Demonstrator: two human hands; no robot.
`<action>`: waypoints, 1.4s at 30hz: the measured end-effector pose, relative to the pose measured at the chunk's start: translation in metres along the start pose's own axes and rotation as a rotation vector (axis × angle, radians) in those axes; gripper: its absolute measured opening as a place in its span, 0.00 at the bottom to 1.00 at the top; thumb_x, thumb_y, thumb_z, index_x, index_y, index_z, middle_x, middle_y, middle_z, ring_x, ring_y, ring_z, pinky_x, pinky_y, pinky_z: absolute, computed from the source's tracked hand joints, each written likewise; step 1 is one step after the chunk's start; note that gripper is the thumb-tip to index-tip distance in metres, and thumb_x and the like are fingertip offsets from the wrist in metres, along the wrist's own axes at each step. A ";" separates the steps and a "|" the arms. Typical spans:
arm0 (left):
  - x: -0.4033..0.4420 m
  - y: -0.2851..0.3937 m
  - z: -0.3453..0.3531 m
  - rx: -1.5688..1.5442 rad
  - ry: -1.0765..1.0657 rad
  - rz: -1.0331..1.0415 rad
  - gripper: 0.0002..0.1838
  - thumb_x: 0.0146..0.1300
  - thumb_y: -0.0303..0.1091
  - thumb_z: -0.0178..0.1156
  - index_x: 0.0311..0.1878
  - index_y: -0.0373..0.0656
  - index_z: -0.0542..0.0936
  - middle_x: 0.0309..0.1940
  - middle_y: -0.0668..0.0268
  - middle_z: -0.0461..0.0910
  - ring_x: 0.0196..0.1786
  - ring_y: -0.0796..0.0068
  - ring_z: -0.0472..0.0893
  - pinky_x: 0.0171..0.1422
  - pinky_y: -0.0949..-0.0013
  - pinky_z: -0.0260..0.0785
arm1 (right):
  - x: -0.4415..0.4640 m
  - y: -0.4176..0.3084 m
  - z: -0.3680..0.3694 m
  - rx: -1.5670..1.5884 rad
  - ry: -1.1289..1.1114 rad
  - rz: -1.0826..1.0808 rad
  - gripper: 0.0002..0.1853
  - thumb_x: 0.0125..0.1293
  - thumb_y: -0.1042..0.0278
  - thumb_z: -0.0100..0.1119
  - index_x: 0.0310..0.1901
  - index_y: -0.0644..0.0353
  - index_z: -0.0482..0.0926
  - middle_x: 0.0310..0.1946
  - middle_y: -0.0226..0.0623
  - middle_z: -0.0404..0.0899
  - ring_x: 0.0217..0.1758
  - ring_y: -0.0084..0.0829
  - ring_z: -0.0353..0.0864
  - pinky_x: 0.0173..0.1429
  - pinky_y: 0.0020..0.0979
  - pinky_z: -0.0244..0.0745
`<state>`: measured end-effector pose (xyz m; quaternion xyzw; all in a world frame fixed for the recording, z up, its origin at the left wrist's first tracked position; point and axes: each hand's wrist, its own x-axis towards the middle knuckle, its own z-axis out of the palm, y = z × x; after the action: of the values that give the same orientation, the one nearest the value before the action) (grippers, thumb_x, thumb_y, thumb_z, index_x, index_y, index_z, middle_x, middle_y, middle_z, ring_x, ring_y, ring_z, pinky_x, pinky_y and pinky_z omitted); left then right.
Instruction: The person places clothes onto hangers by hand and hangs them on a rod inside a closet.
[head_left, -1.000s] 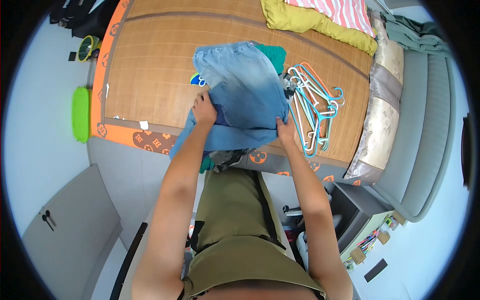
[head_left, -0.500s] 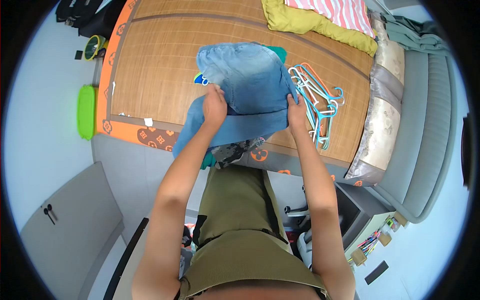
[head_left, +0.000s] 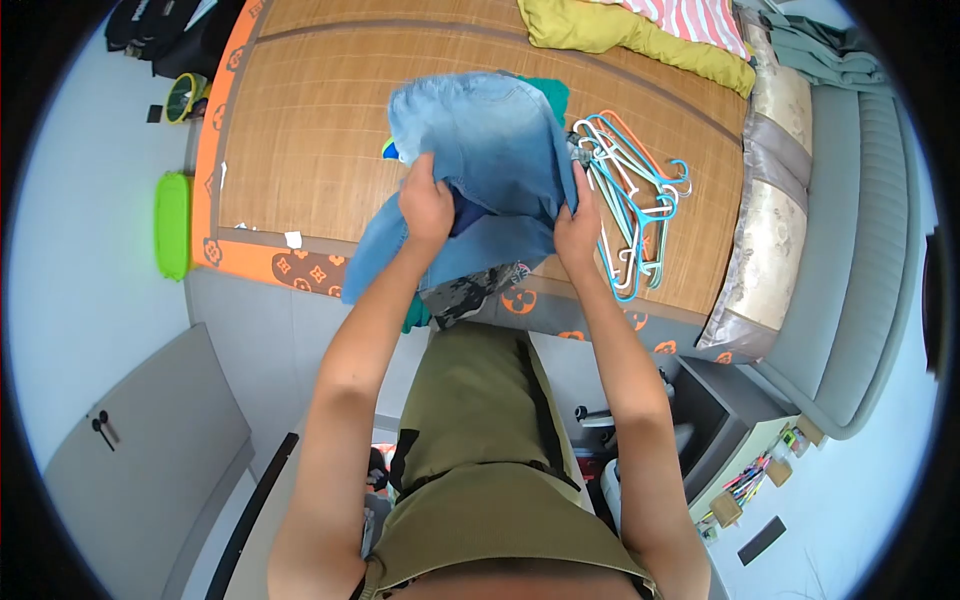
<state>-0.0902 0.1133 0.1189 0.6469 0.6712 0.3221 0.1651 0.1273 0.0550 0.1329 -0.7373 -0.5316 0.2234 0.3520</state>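
Observation:
Light blue denim jeans (head_left: 495,135) lie bunched near the front edge of a bed with a woven mat. My left hand (head_left: 427,205) pinches their left part, its fingers closed on the fabric. At their right side my right hand (head_left: 577,222) grips the denim edge, thumb pointing up. Green cloth (head_left: 548,92) shows behind the jeans, and a camouflage-patterned garment (head_left: 468,294) sticks out below them over the bed edge. Right of my right hand lies a tangle of blue, white and orange hangers (head_left: 632,200).
A mustard blanket (head_left: 630,40) and a pink striped cloth (head_left: 690,22) lie at the back right. Along the right side runs a patterned pillow (head_left: 765,220) against a padded headboard (head_left: 840,250). A grey cabinet (head_left: 730,410) stands below right.
Both hands have risen a little with the jeans' edge; my left hand has moved right and its fingers have closed. The denim fold between the hands has shifted, showing dark blue inside again.

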 end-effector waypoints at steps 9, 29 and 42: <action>-0.059 0.056 -0.036 0.093 -0.458 0.123 0.30 0.50 0.32 0.62 0.61 0.47 0.72 0.35 0.55 0.80 0.35 0.52 0.82 0.36 0.54 0.74 | -0.030 0.017 -0.044 -0.740 -0.539 0.231 0.22 0.59 0.67 0.56 0.57 0.52 0.76 0.44 0.52 0.80 0.44 0.50 0.81 0.47 0.45 0.78; -0.078 -0.041 -0.006 0.087 -0.410 -0.154 0.27 0.50 0.23 0.58 0.58 0.46 0.75 0.43 0.54 0.72 0.44 0.50 0.76 0.48 0.54 0.71 | 0.005 0.042 0.031 -0.207 -0.181 0.116 0.17 0.63 0.70 0.51 0.53 0.62 0.71 0.32 0.57 0.80 0.37 0.57 0.79 0.42 0.54 0.70; -0.089 -0.021 -0.016 0.125 -0.435 0.334 0.20 0.50 0.27 0.59 0.50 0.43 0.79 0.44 0.58 0.72 0.53 0.55 0.72 0.65 0.48 0.59 | -0.026 0.045 0.007 -0.362 -0.149 -0.233 0.23 0.54 0.75 0.57 0.55 0.62 0.73 0.55 0.48 0.73 0.61 0.44 0.70 0.64 0.45 0.64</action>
<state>-0.1070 0.0240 0.0999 0.8115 0.5225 0.1565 0.2096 0.1419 0.0238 0.0932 -0.7035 -0.6692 0.1357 0.1971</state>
